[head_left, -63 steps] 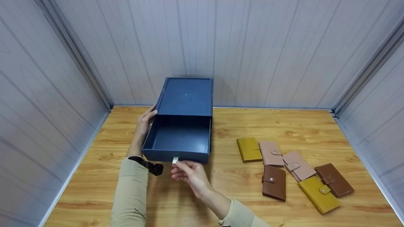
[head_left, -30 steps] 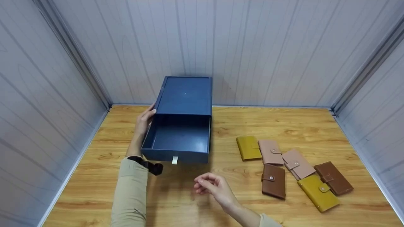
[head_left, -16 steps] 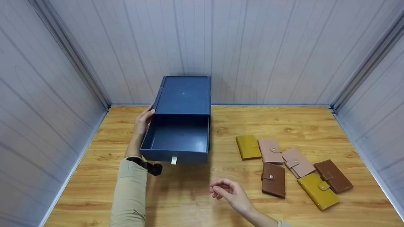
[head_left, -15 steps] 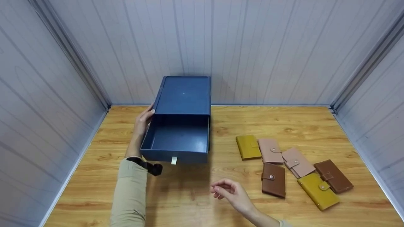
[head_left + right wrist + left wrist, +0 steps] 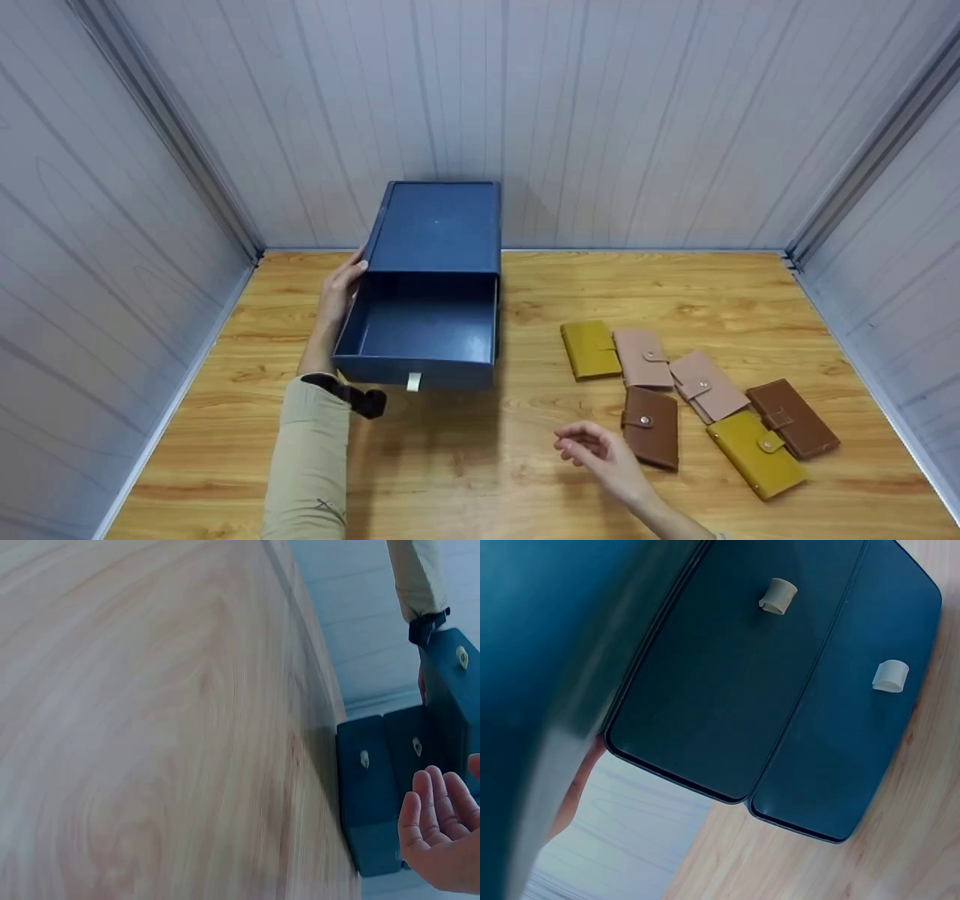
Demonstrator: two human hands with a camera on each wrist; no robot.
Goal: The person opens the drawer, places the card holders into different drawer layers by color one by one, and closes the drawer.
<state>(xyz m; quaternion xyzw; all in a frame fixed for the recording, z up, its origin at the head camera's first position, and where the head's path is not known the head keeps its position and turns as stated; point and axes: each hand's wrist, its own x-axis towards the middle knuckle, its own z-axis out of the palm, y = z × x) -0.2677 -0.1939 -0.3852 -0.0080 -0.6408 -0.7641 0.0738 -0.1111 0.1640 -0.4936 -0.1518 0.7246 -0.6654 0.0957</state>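
A dark blue drawer cabinet (image 5: 442, 225) stands near the back wall, with its top drawer (image 5: 416, 371) pulled out toward me. The drawer's inside is bare, and a pale pull tab (image 5: 413, 383) hangs on its front. Against the cabinet's left side rests my left hand (image 5: 337, 296), thumb by the front edge; part of the fingers is hidden. My right hand (image 5: 606, 459) hovers with loosely bent fingers and holds nothing, just left of a brown snap card holder (image 5: 651, 427). In the left wrist view, two lower drawers, an upper one (image 5: 705, 682) and a bottom one (image 5: 840, 727), are closed.
Right of the cabinet on the wooden table (image 5: 540, 300) lie more card holders: mustard ones (image 5: 591, 350) (image 5: 754, 457), pink ones (image 5: 641, 364) (image 5: 711, 386) and another brown one (image 5: 795, 420). Pale panel walls (image 5: 600, 112) enclose the table at the back and sides.
My right hand has let go of the top drawer's pull tab and moved right, toward the card holders. The left hand stays at the cabinet's side and the drawer stays out.
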